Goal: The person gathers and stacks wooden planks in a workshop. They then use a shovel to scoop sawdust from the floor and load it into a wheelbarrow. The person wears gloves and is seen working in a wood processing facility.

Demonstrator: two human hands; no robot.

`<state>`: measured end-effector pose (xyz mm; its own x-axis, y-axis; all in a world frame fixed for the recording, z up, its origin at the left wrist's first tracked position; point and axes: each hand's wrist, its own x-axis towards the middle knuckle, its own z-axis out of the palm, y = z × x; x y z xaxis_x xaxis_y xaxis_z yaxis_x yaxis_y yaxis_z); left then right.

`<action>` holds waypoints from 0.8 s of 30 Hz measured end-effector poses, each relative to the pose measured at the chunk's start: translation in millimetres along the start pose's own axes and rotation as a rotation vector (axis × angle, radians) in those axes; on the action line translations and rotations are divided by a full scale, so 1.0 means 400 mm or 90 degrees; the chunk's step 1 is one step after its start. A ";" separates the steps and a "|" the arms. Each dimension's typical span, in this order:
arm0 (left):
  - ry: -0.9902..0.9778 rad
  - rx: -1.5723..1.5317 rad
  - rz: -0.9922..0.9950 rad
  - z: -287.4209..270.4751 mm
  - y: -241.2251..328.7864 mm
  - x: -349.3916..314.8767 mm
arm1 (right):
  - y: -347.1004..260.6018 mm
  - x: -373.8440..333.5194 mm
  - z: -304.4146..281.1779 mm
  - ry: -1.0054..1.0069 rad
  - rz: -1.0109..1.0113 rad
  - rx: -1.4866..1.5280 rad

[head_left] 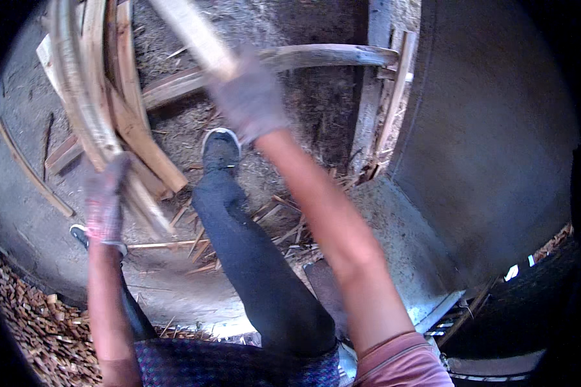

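My right hand (252, 100), in a greyish work glove and blurred by motion, is closed round the near end of a pale wooden plank (197, 35). That plank runs up past the top edge of the view. On the left, my gloved left hand (106, 200) is wrapped round a long weathered wooden slat (77, 97), near its lower end. Under and beside this slat lie several other boards (129, 58), one of them slanting down to the right (152, 161). The left fingers are smeared, and the slat partly hides behind them.
A wooden beam (329, 57) crosses the ground behind my right hand. Wood splinters (203, 248) litter the floor around my foot (221, 151). To the right stands a large dark metal panel (490, 129) above a grey sheet (394, 226). Cut wood pieces (39, 322) are heaped at lower left.
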<state>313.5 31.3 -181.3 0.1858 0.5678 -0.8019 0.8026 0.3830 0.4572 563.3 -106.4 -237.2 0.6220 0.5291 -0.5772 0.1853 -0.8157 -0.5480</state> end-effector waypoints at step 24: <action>0.232 0.221 0.122 0.012 -0.049 0.182 | 0.762 0.332 -0.588 -0.031 0.250 -0.779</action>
<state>314.1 61.7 -250.5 0.1880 0.8436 -0.5030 0.9251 0.0199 0.3792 881.3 -339.5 -338.6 0.7703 0.1928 -0.6078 0.5869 -0.5870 0.5576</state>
